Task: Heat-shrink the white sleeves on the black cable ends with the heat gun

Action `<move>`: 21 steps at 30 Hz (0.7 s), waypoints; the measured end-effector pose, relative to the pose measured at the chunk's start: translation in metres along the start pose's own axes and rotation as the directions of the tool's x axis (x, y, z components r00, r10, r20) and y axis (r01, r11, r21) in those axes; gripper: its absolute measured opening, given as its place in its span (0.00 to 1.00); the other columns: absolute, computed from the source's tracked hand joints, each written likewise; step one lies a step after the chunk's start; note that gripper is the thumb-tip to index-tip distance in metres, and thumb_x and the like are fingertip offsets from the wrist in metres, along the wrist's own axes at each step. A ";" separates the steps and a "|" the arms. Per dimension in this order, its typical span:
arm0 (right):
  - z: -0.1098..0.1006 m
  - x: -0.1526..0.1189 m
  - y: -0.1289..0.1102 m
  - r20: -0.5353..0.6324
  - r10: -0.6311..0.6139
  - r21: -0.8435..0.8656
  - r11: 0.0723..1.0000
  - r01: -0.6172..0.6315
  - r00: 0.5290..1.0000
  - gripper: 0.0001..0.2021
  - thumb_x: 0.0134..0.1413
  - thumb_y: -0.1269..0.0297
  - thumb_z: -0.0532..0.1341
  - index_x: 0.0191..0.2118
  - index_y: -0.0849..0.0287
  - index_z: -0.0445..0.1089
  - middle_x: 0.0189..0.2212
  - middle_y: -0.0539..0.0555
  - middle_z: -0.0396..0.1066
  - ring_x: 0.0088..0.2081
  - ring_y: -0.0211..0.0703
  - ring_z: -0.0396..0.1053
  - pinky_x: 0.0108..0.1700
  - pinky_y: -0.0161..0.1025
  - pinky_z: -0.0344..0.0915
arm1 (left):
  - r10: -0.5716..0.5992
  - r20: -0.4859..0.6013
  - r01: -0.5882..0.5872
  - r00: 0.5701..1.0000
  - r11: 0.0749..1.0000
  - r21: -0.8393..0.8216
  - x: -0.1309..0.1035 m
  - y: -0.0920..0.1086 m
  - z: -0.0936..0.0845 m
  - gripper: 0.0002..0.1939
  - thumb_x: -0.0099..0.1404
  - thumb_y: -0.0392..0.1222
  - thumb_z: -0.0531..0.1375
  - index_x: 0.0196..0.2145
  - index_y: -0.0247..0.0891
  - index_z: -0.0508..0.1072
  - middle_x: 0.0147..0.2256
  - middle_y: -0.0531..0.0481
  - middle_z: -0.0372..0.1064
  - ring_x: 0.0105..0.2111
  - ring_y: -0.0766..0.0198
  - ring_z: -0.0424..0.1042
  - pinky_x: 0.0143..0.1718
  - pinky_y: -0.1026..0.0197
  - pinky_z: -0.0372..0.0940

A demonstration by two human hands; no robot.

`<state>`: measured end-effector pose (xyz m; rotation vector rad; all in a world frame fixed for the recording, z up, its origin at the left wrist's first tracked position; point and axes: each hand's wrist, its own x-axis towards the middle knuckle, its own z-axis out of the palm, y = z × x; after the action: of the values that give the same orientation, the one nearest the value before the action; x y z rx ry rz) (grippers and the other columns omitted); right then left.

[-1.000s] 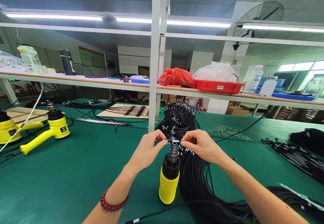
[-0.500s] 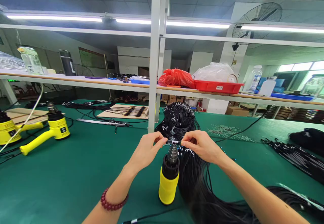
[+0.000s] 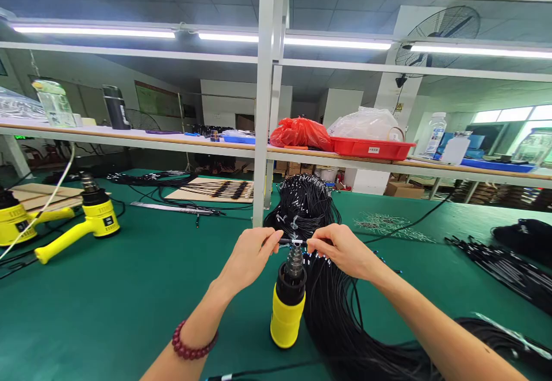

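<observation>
Head view: left hand and right hand each pinch one end of a thin, light, floppy wire over the heat gun nozzle; hold by ends.

Both forearms reached forward from about 6 o'clock, converging toward 12. The left hand and right hand sat level and near each other, fingertips pinched and pointing inward. A red bead bracelet circled the left wrist; both arms were bare.
</observation>
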<state>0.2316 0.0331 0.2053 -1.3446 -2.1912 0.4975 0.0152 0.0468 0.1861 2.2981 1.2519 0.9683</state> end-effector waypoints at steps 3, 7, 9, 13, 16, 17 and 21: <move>0.003 0.001 0.002 -0.019 -0.007 0.006 1.000 0.007 1.000 0.13 0.58 0.64 0.54 0.29 0.63 0.72 0.23 0.50 0.68 0.24 0.34 0.59 0.27 0.32 0.51 | -0.018 -0.018 0.017 1.000 0.999 -0.046 0.000 0.000 0.000 0.20 0.69 0.51 0.47 0.26 0.36 0.65 0.26 0.53 0.65 0.28 0.65 0.62 0.30 0.64 0.53; 0.004 0.001 0.004 -0.051 0.003 0.060 0.998 0.000 0.999 0.08 0.55 0.64 0.58 0.30 0.64 0.70 0.25 0.50 0.68 0.26 0.33 0.59 0.27 0.31 0.52 | -0.020 -0.039 0.016 0.999 0.995 -0.094 0.000 0.001 -0.001 0.12 0.67 0.47 0.51 0.32 0.37 0.67 0.32 0.53 0.68 0.33 0.65 0.63 0.32 0.64 0.55; 0.003 0.001 0.003 -0.042 0.001 0.036 0.999 0.000 0.999 0.10 0.56 0.64 0.58 0.29 0.64 0.71 0.24 0.50 0.69 0.25 0.33 0.59 0.27 0.31 0.52 | -0.012 -0.025 0.010 1.000 0.996 -0.084 0.000 -0.001 -0.001 0.16 0.69 0.49 0.49 0.29 0.36 0.66 0.29 0.53 0.67 0.30 0.65 0.62 0.31 0.64 0.54; 0.001 -0.001 0.003 0.034 -0.004 0.032 0.999 0.003 0.999 0.14 0.60 0.65 0.53 0.28 0.63 0.72 0.23 0.51 0.70 0.25 0.34 0.63 0.29 0.31 0.53 | -0.038 0.004 0.038 0.999 0.997 -0.065 0.000 -0.006 0.001 0.27 0.70 0.55 0.44 0.21 0.36 0.63 0.20 0.53 0.61 0.23 0.66 0.59 0.28 0.63 0.51; 0.002 0.000 0.002 0.000 0.001 0.021 1.000 -0.001 1.000 0.13 0.59 0.65 0.54 0.27 0.63 0.71 0.22 0.50 0.69 0.24 0.33 0.61 0.27 0.31 0.52 | -0.036 -0.008 0.035 0.999 0.994 -0.106 0.000 -0.007 0.003 0.23 0.69 0.53 0.47 0.23 0.36 0.65 0.23 0.53 0.64 0.26 0.66 0.61 0.29 0.64 0.53; 0.002 0.000 0.002 -0.029 0.005 0.012 1.000 -0.004 1.000 0.12 0.57 0.65 0.56 0.27 0.63 0.71 0.22 0.50 0.68 0.24 0.33 0.60 0.27 0.31 0.51 | -0.027 -0.015 0.025 1.000 0.991 -0.130 0.001 -0.006 0.004 0.20 0.69 0.52 0.49 0.26 0.36 0.66 0.26 0.54 0.65 0.28 0.66 0.62 0.30 0.65 0.53; 0.000 0.000 -0.002 -0.050 0.009 -0.003 1.000 -0.010 0.999 0.11 0.57 0.64 0.56 0.27 0.63 0.70 0.21 0.49 0.67 0.23 0.32 0.58 0.26 0.30 0.51 | -0.008 -0.043 0.001 0.999 0.987 -0.161 0.003 -0.003 0.006 0.16 0.68 0.50 0.51 0.29 0.36 0.67 0.28 0.53 0.66 0.29 0.66 0.63 0.30 0.66 0.54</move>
<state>0.2302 0.0327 0.2065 -1.3553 -2.1471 0.4595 0.0185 0.0512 0.1812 2.1608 1.1503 1.0813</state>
